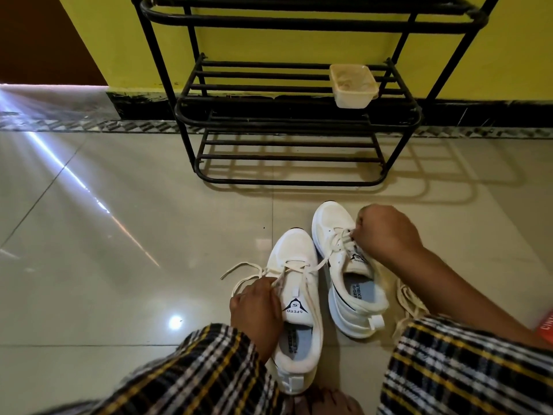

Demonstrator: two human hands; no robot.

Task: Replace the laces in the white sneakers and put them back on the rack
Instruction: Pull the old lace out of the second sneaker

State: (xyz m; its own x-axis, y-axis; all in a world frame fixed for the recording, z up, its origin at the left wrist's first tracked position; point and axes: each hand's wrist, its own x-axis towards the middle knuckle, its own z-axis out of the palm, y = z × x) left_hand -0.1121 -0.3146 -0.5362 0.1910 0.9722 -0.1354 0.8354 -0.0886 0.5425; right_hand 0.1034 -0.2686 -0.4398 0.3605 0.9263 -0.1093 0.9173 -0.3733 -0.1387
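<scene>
Step in hand: lacing, judged from the cords; the far shoe looks only partly threaded.
Shoes: both white sneakers stand side by side on the floor, toes toward the rack [287, 115]; near shoe [294, 307], far shoe [344, 265].
Right hand [386, 232]: its grip is closed in a pinch on the lace at the far shoe's eyelets.
Left hand [257, 307]: fingers curled round the near shoe's lace [254, 272], beside the tongue.
Loose cord [410, 304]: lies on the floor just right of the far shoe.
Doing it well: keep the lace flat, pull each crossing snug, even both ends before the next eyelet.
Rack shelf: holds a plastic tub [353, 85]; bare bars left of it suit the pair.
</scene>
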